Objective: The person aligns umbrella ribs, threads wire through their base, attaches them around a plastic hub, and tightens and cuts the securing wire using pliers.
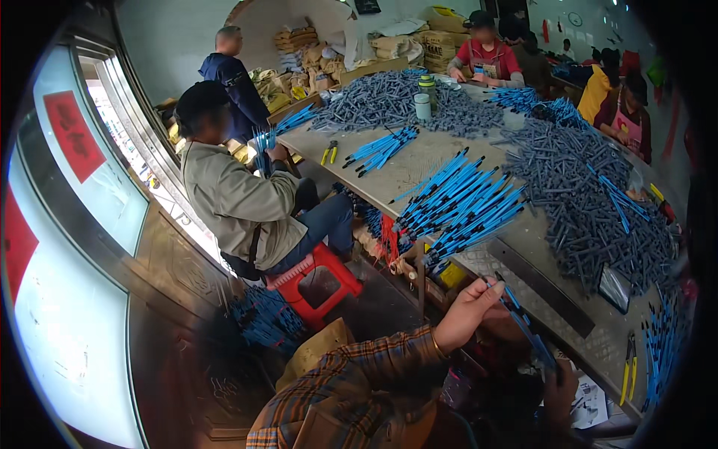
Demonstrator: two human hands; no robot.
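Note:
My left hand [470,308], in a plaid sleeve, pinches the upper end of a thin blue and black rod [523,322] near the table's near edge. My right hand [559,389] is in shadow lower down and grips the lower end of the same small bunch of rods. Just beyond my hands, a fan of blue and black rods [464,206] lies on the metal table [523,247]. A big heap of grey pieces [591,202] sits to its right.
A person in a beige jacket sits on a red stool [318,280] at left, holding blue rods. Other people work at the far end and right side. Yellow-handled pliers [628,368] lie near my right hand; another pair [329,152] lies farther off. More rods [265,318] lie on the floor.

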